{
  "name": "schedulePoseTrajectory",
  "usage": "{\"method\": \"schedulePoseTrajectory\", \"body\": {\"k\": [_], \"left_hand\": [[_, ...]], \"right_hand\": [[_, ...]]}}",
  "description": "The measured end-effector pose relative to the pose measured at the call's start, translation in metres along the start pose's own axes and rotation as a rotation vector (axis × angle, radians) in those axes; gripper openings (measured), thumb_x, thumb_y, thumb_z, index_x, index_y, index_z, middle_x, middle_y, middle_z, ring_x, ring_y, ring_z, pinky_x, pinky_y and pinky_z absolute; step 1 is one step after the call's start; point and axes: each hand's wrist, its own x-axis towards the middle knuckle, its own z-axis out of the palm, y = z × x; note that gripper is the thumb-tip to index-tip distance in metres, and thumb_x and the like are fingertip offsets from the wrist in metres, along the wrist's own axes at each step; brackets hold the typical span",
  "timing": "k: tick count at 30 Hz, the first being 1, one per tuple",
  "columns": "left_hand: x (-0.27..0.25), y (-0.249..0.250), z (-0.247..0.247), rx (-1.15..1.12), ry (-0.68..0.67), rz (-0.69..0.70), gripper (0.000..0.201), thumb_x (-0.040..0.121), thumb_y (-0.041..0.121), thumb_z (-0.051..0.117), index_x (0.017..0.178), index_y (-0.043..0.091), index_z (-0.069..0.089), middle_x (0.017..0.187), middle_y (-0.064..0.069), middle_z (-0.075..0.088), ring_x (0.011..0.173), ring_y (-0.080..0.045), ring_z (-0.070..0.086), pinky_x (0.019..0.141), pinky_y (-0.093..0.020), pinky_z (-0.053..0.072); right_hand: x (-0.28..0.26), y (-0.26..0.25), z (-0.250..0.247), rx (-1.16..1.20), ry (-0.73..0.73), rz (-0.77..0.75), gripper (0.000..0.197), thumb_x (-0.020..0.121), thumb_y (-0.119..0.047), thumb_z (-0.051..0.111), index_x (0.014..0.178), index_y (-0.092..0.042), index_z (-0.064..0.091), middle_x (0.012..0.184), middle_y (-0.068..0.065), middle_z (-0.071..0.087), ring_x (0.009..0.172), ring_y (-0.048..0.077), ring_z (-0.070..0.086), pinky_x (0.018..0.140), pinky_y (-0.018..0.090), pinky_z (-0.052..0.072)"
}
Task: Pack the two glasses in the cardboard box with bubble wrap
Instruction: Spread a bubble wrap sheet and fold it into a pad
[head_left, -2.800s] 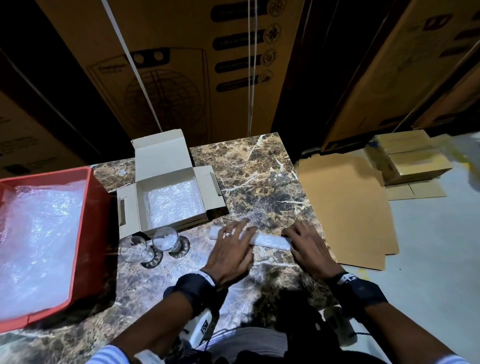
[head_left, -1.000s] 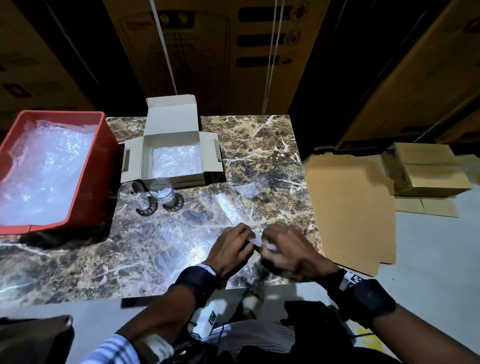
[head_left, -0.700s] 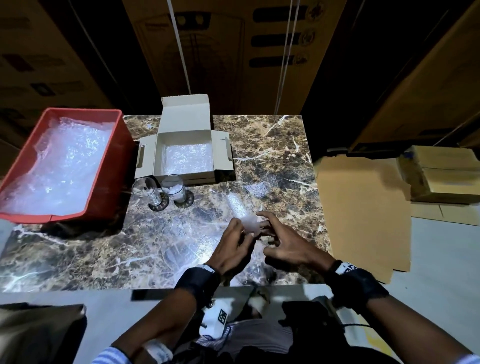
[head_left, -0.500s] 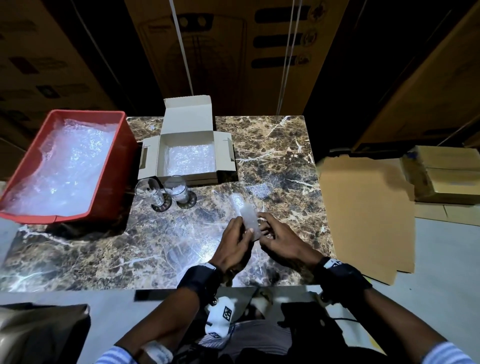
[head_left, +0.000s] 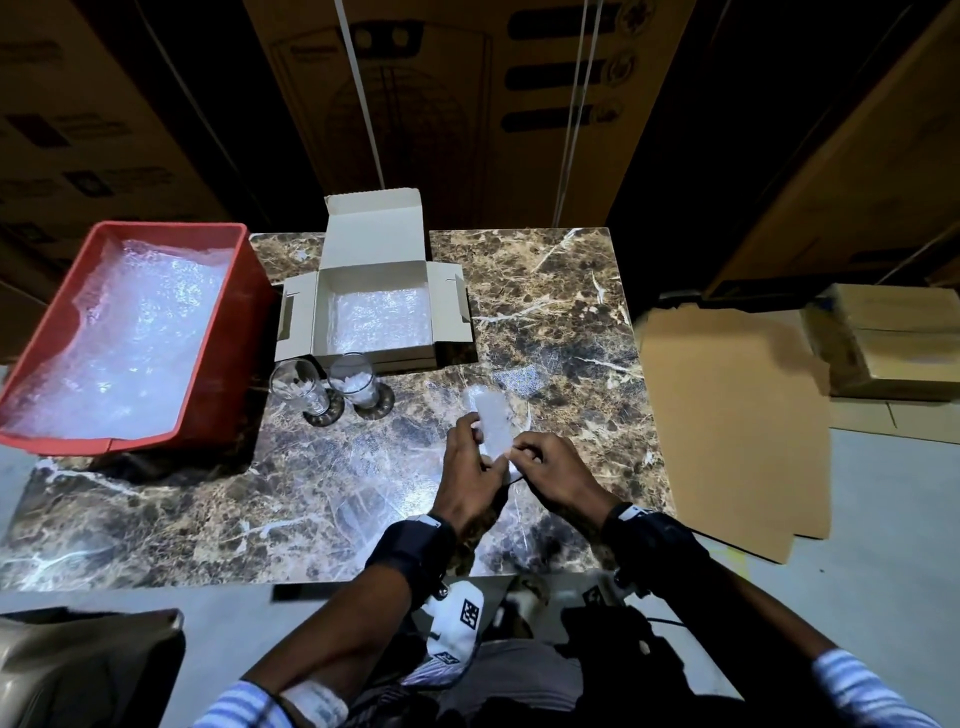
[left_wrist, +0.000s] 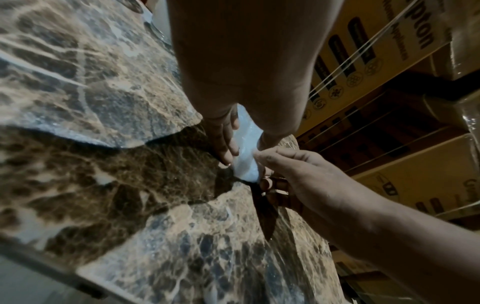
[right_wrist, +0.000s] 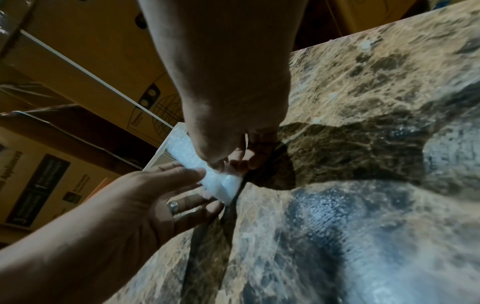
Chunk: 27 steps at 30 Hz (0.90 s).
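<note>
Two clear stemmed glasses stand upright on the marble table, just in front of the open cardboard box, whose floor is lined with bubble wrap. To their right, both hands hold a narrow folded strip of bubble wrap just above the table, pointing away from me. My left hand grips its left edge between thumb and fingers. My right hand pinches the near end. The strip is clear of the glasses and the box.
A red tray filled with bubble wrap stands at the table's left. Flat cardboard sheets and closed cartons lie on the floor to the right. Large strapped cartons rise behind the table.
The strip lay crosswise on the table under both hands. It is now lifted, turned to point away from me, and held at its near end. The glasses and box have not moved.
</note>
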Motion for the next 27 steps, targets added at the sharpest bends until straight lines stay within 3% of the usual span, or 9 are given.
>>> {"method": "schedulePoseTrajectory", "body": {"k": [2,5,9,11,14,16,17,21,27], "left_hand": [[0.001,-0.003,0.000,-0.040,0.013,-0.045,0.061,0.089,0.014,0.061,0.138,0.040,0.034,0.130,-0.005,0.048,0.099,-0.021,0.066,0.074,-0.029,0.061],[0.002,-0.003,-0.003,-0.018,0.029,-0.072,0.064,0.092,0.008,0.061,0.142,0.034,0.031,0.128,-0.004,0.049,0.083,-0.010,0.066,0.064,-0.019,0.052],[0.007,-0.006,-0.004,-0.008,0.043,-0.051,0.070,0.090,0.008,0.062,0.141,0.040,0.028,0.132,-0.003,0.045,0.109,-0.030,0.062,0.066,-0.015,0.051],[0.008,-0.007,-0.003,0.025,0.040,-0.033,0.072,0.089,0.008,0.062,0.143,0.040,0.027,0.136,-0.002,0.041,0.115,-0.028,0.059,0.069,-0.017,0.052],[0.005,-0.005,-0.002,0.124,0.033,-0.005,0.063,0.092,0.010,0.062,0.142,0.031,0.030,0.132,0.002,0.035,0.103,-0.001,0.058,0.075,-0.021,0.054],[0.006,-0.003,-0.002,0.195,0.038,0.023,0.050,0.092,0.014,0.062,0.133,0.029,0.036,0.123,0.002,0.032,0.083,-0.006,0.060,0.071,-0.025,0.050],[0.006,-0.003,-0.002,0.241,0.040,0.043,0.044,0.092,0.017,0.062,0.128,0.028,0.039,0.119,0.003,0.031,0.082,-0.014,0.059,0.071,-0.026,0.049],[0.017,-0.004,-0.008,0.456,-0.015,0.092,0.038,0.095,0.029,0.056,0.132,0.021,0.050,0.121,0.000,0.034,0.107,-0.025,0.048,0.084,-0.040,0.052],[0.028,-0.007,-0.020,0.778,-0.078,0.167,0.051,0.096,0.031,0.050,0.146,0.019,0.046,0.141,-0.006,0.038,0.118,-0.030,0.041,0.097,-0.045,0.041]], "right_hand": [[0.003,0.000,0.000,-0.032,0.010,-0.002,0.027,0.095,-0.037,0.060,0.078,-0.017,0.061,0.064,-0.003,0.055,0.060,0.008,0.045,0.058,0.031,0.037],[0.006,-0.002,0.000,-0.052,0.041,0.000,0.031,0.094,-0.040,0.061,0.076,-0.014,0.062,0.057,-0.008,0.049,0.054,0.006,0.041,0.055,0.030,0.033],[0.007,-0.009,-0.005,-0.052,0.037,0.016,0.028,0.096,-0.035,0.065,0.074,-0.018,0.066,0.052,-0.019,0.053,0.050,0.000,0.044,0.052,0.025,0.033],[0.009,-0.010,-0.005,-0.040,0.034,0.019,0.029,0.096,-0.035,0.066,0.071,-0.019,0.065,0.051,-0.024,0.053,0.050,-0.003,0.046,0.051,0.021,0.033],[0.014,-0.010,-0.003,-0.054,0.059,0.042,0.032,0.093,-0.038,0.068,0.069,-0.017,0.065,0.049,-0.020,0.053,0.048,-0.002,0.045,0.050,0.023,0.033],[0.017,-0.010,-0.002,-0.074,0.066,0.064,0.032,0.092,-0.040,0.070,0.069,-0.018,0.065,0.048,-0.022,0.052,0.046,-0.003,0.045,0.048,0.020,0.032],[0.018,-0.009,-0.001,-0.078,0.067,0.073,0.032,0.091,-0.041,0.071,0.068,-0.019,0.065,0.048,-0.020,0.053,0.046,-0.003,0.045,0.050,0.022,0.034],[0.027,-0.006,0.001,-0.095,0.073,0.112,0.036,0.082,-0.053,0.070,0.064,-0.022,0.067,0.050,-0.011,0.055,0.050,0.000,0.048,0.054,0.028,0.038],[0.029,-0.006,0.006,-0.203,0.119,0.124,0.039,0.080,-0.057,0.075,0.067,-0.022,0.064,0.058,-0.007,0.060,0.060,0.014,0.060,0.054,0.029,0.039]]}}
